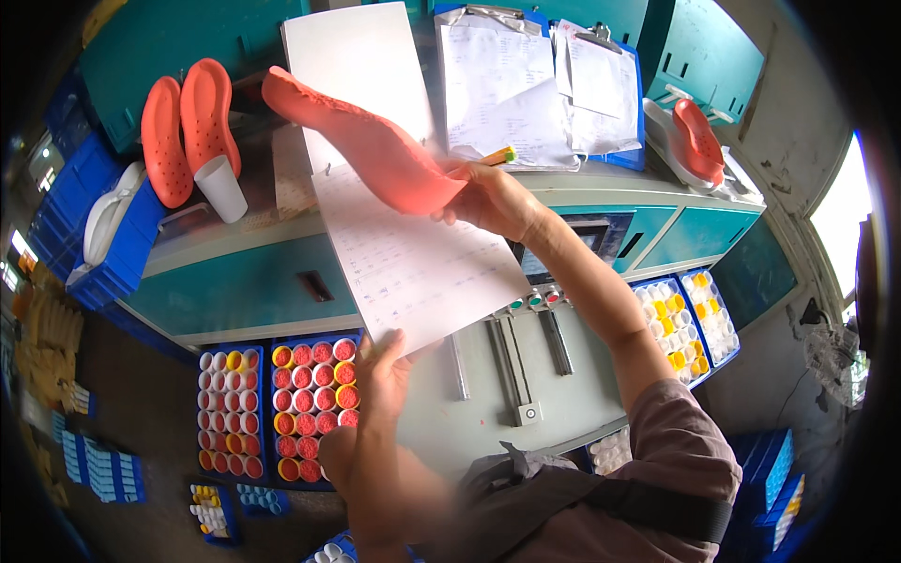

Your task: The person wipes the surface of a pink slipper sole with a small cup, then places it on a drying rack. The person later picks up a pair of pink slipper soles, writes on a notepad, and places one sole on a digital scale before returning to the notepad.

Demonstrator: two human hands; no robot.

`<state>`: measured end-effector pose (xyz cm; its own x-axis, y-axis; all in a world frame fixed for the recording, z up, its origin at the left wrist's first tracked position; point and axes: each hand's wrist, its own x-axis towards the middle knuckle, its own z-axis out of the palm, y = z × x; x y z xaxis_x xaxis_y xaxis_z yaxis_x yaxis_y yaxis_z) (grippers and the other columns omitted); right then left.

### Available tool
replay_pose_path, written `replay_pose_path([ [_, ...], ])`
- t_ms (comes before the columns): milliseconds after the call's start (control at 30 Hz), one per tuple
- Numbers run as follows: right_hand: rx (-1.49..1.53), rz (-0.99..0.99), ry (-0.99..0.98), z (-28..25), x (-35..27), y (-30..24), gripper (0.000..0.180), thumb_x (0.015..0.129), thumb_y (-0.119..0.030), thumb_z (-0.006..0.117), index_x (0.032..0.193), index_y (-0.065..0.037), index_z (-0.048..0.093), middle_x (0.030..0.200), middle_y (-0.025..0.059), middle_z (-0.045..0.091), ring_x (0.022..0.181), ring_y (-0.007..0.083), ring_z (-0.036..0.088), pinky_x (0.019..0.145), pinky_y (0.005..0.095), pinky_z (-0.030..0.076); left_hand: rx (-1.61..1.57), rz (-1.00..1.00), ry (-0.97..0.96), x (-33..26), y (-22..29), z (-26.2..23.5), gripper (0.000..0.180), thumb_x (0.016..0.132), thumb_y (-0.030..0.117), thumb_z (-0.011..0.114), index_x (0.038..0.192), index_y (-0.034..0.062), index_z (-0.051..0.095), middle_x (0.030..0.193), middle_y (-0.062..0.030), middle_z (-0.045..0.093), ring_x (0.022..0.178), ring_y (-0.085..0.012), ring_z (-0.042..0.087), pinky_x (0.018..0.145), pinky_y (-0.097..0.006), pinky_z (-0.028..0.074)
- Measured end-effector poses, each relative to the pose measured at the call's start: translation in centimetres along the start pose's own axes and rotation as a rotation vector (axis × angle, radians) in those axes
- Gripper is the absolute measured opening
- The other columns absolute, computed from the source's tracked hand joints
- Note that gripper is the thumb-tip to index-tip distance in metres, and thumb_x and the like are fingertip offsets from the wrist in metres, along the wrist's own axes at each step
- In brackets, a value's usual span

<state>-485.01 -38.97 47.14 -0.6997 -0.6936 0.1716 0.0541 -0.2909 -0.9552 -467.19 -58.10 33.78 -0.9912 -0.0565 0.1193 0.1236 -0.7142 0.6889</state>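
Note:
My right hand [497, 199] is closed around one end of a coral-red foam shoe sole [371, 145], holding it up, tilted, over an open notebook [413, 272]. A pencil or pen with a yellow-green end [497, 157] shows just above that hand; whether my fingers hold it too, I cannot tell. Lower down, my left hand [383, 375] pinches the bottom edge of the notebook's handwritten page. The notebook's upper white page [357, 42] lies against the teal machine, behind the sole.
Two coral soles [178, 131] and a white cup [221, 188] stand at left. Clipboards with papers [502, 80] lie at the back; another coral sole [699, 141] rests at right. Blue trays of granule-filled cups [314, 394] sit at lower left, more cup trays [671, 324] at right.

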Motion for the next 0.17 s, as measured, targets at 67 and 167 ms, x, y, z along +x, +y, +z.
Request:
replay_pose_path([
  [67,0.078,0.016,0.040,0.3,0.6,0.7,0.044,0.106,-0.023,0.038,0.134,0.008,0.050,0.108,0.0174,0.066,0.086,0.0219,0.067,0.075,0.0302,0.053,0.016,0.005,0.007,0.1,-0.2,-0.2,0.048,0.098,0.004,0.053,0.144,-0.0061,0.040,0.133,-0.0216,0.060,0.117,-0.0356,0.066,0.093,-0.049,0.062],
  [167,0.155,-0.021,0.044,0.7,-0.4,1.5,0.043,0.104,-0.021,0.039,0.134,0.008,0.050,0.107,0.0181,0.067,0.086,0.0238,0.068,0.073,0.0298,0.053,0.024,0.012,0.021,0.0,-0.3,-0.6,0.048,0.098,0.005,0.054,0.143,-0.0064,0.041,0.132,-0.0217,0.060,0.117,-0.0351,0.065,0.093,-0.049,0.062],
])
